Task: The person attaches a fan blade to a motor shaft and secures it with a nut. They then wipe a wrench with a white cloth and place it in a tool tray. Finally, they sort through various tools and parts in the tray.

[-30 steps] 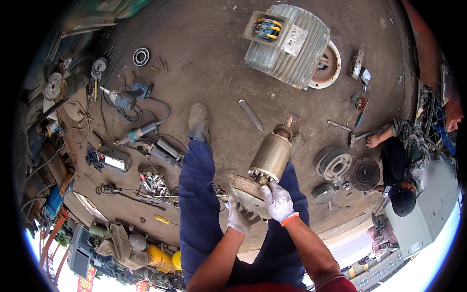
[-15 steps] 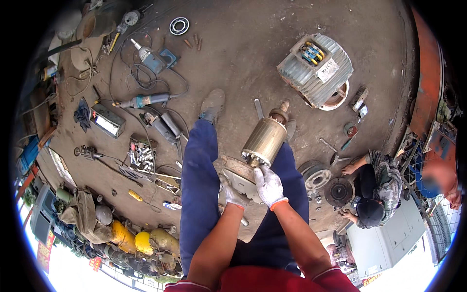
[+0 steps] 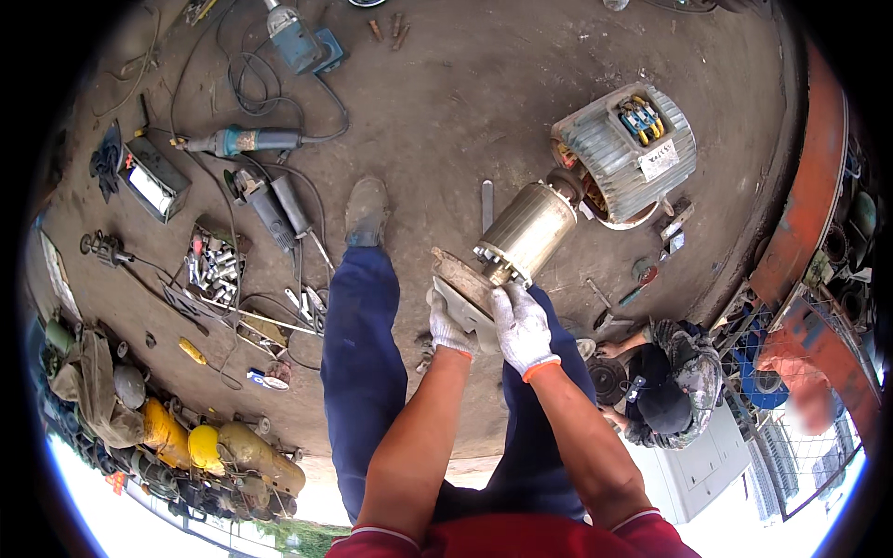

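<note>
A motor rotor with a shiny cylindrical core hangs tilted in front of me, its far end at the open side of the ribbed grey motor housing. A flat-faced end cover with a rusty rim sits at the rotor's near end. My left hand, in a white glove, is closed on the cover's left edge. My right hand, also gloved, is closed at the rotor's near shaft end beside the cover; its fingertips are partly hidden. A flat wrench lies on the ground left of the rotor.
An angle grinder, a blue power tool and their cables lie at left, near a box of sockets. At right a co-worker crouches over a round dark part. A rusty orange beam stands beyond the housing.
Both hands have carried the rotor and end cover forward and right, bringing the rotor's far end to the housing opening. My view has shifted, and my left foot is farther from the rotor.
</note>
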Action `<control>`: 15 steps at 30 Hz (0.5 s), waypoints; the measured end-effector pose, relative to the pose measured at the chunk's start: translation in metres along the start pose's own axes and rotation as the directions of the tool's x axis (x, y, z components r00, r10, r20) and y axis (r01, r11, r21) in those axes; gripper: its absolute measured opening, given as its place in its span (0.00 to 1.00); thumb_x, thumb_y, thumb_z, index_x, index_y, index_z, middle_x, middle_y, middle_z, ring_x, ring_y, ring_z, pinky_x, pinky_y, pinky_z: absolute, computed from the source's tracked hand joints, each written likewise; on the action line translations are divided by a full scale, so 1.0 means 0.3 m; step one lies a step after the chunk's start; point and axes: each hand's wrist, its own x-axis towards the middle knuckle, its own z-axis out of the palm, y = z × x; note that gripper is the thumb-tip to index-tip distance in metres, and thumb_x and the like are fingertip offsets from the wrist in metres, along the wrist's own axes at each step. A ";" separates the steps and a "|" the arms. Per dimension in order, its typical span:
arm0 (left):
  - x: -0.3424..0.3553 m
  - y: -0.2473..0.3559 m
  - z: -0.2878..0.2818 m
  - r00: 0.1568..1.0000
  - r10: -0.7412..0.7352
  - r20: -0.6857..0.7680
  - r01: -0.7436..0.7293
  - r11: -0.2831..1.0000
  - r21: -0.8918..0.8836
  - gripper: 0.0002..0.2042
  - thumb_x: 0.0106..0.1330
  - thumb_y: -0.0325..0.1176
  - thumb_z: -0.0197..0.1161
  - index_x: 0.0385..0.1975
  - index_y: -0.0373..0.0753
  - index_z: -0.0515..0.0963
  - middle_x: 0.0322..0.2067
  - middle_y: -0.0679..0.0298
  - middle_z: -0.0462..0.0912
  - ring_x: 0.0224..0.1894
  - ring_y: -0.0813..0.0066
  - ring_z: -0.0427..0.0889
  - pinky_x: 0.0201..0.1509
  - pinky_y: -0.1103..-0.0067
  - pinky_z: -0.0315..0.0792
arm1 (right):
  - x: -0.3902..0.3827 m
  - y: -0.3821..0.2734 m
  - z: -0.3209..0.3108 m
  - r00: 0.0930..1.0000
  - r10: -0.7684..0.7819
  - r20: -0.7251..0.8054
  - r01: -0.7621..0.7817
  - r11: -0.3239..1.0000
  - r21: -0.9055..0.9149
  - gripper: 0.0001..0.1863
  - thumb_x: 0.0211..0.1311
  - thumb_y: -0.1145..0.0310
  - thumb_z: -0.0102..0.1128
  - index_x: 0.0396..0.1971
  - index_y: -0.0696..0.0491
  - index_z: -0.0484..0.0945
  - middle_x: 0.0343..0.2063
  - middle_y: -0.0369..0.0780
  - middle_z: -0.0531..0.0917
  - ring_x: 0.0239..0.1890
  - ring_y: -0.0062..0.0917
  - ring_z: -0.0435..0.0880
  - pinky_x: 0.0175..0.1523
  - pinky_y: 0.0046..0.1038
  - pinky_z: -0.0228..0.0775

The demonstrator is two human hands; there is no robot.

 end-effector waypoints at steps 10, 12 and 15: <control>0.215 -0.050 0.035 0.983 -0.086 0.165 0.091 0.996 -0.022 0.32 0.83 0.63 0.39 0.74 0.50 0.72 0.68 0.59 0.79 0.68 0.54 0.79 0.74 0.58 0.74 | 0.110 0.094 0.044 0.998 0.069 0.015 -0.067 0.993 -0.095 0.21 0.81 0.54 0.53 0.52 0.58 0.83 0.43 0.57 0.88 0.48 0.52 0.87 0.56 0.43 0.76; 0.254 -0.043 0.045 0.978 -0.107 0.181 0.105 0.994 0.022 0.33 0.82 0.65 0.39 0.73 0.51 0.72 0.68 0.60 0.80 0.67 0.54 0.79 0.73 0.58 0.75 | 0.128 0.119 0.051 0.999 0.031 -0.014 -0.032 0.997 -0.074 0.22 0.81 0.53 0.53 0.52 0.58 0.83 0.43 0.57 0.88 0.49 0.52 0.87 0.57 0.43 0.77; 0.262 -0.052 0.073 0.976 -0.078 0.204 0.068 0.996 0.055 0.33 0.81 0.65 0.40 0.73 0.51 0.73 0.68 0.60 0.80 0.67 0.54 0.80 0.72 0.58 0.76 | 0.161 0.153 0.061 1.000 0.009 -0.019 -0.010 0.997 -0.072 0.23 0.80 0.52 0.53 0.52 0.58 0.83 0.44 0.57 0.88 0.51 0.53 0.87 0.57 0.44 0.77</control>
